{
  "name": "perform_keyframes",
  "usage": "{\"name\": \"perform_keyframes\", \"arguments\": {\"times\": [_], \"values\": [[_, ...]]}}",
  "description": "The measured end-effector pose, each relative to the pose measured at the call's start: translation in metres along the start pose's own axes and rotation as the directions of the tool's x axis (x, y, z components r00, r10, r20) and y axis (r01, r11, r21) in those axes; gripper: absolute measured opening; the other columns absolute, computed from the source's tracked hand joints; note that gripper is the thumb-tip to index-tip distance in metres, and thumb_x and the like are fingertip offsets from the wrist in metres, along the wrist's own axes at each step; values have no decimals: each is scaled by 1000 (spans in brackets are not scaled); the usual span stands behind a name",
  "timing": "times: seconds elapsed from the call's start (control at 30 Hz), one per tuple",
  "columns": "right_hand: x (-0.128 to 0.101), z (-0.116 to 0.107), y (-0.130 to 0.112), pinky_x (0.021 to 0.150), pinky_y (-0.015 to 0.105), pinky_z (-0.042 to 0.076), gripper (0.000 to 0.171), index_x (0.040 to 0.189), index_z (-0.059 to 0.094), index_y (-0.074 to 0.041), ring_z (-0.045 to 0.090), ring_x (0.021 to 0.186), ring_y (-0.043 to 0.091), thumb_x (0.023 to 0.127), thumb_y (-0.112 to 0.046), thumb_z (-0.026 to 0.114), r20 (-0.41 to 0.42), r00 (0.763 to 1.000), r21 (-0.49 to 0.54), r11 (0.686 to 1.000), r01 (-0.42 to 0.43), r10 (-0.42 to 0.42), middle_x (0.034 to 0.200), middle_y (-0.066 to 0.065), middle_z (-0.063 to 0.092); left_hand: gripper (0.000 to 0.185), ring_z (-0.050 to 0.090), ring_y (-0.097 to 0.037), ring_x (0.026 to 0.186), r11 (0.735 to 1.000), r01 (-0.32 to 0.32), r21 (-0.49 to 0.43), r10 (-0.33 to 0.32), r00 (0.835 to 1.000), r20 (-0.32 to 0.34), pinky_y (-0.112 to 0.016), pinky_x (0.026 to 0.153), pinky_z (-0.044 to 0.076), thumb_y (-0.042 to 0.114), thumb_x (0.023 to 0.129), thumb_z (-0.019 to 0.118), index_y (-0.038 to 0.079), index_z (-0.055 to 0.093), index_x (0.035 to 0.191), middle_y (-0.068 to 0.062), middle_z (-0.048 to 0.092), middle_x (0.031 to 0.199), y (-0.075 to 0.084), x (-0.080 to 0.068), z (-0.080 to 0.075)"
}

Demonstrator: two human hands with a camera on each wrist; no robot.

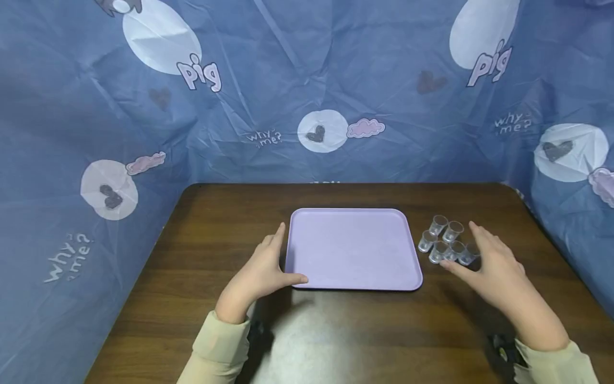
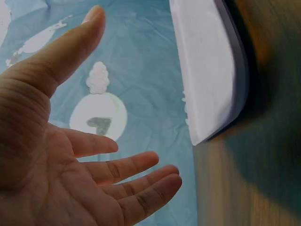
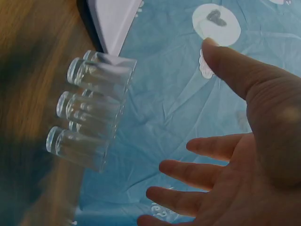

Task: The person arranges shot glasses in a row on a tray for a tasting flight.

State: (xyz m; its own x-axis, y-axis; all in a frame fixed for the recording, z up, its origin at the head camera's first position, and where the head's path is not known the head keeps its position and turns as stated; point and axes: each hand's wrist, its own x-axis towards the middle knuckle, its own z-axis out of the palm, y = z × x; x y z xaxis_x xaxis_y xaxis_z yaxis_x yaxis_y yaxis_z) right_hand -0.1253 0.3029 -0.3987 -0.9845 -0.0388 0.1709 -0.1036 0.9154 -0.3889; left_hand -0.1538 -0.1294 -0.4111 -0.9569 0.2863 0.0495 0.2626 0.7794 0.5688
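A lilac plastic tray (image 1: 352, 248) lies flat in the middle of the dark wooden table (image 1: 225, 224). My left hand (image 1: 284, 257) is open beside the tray's left edge, fingers straight and the thumb at its front left corner. In the left wrist view the left hand (image 2: 108, 141) shows a bare palm, with the tray (image 2: 207, 70) just past it. Several small clear cups (image 1: 446, 240) stand in a tight cluster right of the tray. My right hand (image 1: 475, 253) is open beside them, holding nothing. The right wrist view shows the cups (image 3: 94, 108) just beyond the spread fingers (image 3: 207, 169).
A blue printed sheet (image 1: 307, 80) hangs behind and on both sides of the table. Bare wood lies in front of the tray and behind it. Beige sleeves (image 1: 216, 346) cover both forearms.
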Motion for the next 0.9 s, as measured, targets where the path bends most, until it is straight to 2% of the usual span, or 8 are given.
{"name": "perform_keyframes", "arguments": {"times": [0.13, 0.23, 0.4, 0.63, 0.77, 0.9], "values": [[4, -1, 11, 92, 65, 18, 100, 143, 15, 1, 21, 123, 49, 75, -49, 68, -9, 999, 50, 998, 47, -47, 139, 30, 23, 127, 37, -28, 118, 1000, 24, -12, -23, 999, 39, -37, 97, 32, 45, 52, 85, 5, 10, 145, -21, 36, 132, -5, 9, 3], [7, -1, 20, 94, 61, 19, 99, 142, 16, 4, 25, 120, 51, 75, -45, 70, -10, 998, 58, 997, 57, -56, 136, 33, 26, 129, 35, -28, 119, 999, 32, 1, -32, 997, 76, -37, 97, 32, 44, 50, 86, 5, 8, 145, -21, 32, 136, -9, 15, 6], [12, 1, 38, 86, 64, 25, 102, 141, 18, 5, 30, 113, 55, 71, -45, 73, 34, 999, 27, 1000, 12, -13, 129, 38, 31, 132, 28, -32, 126, 999, 37, 25, -40, 990, 138, -40, 100, 28, 44, 49, 87, 3, 7, 145, -22, 23, 142, -15, 24, 9], [16, 6, 52, 80, 64, 30, 97, 134, 30, 9, 36, 104, 56, 68, -45, 76, 93, 994, 18, 998, -57, 55, 122, 38, 39, 135, 15, -37, 130, 994, 101, 47, -109, 967, 230, -44, 103, 22, 42, 47, 88, 3, 3, 145, -21, 19, 144, -18, 29, 10], [17, 10, 57, 76, 61, 34, 91, 129, 37, 9, 43, 98, 53, 67, -42, 77, 84, 994, 22, 997, -73, 71, 112, 36, 49, 136, 15, -37, 131, 994, 95, 53, -106, 958, 267, -42, 103, 20, 43, 47, 87, 2, 1, 144, -23, 20, 143, -19, 33, 14], [19, 15, 61, 72, 57, 37, 84, 124, 43, 10, 51, 92, 48, 66, -40, 78, 78, 994, 38, 996, -79, 76, 102, 32, 56, 137, 20, -35, 130, 994, 88, 58, -101, 956, 276, -41, 103, 22, 42, 46, 88, 0, 1, 144, -26, 23, 141, -22, 35, 18]]}}
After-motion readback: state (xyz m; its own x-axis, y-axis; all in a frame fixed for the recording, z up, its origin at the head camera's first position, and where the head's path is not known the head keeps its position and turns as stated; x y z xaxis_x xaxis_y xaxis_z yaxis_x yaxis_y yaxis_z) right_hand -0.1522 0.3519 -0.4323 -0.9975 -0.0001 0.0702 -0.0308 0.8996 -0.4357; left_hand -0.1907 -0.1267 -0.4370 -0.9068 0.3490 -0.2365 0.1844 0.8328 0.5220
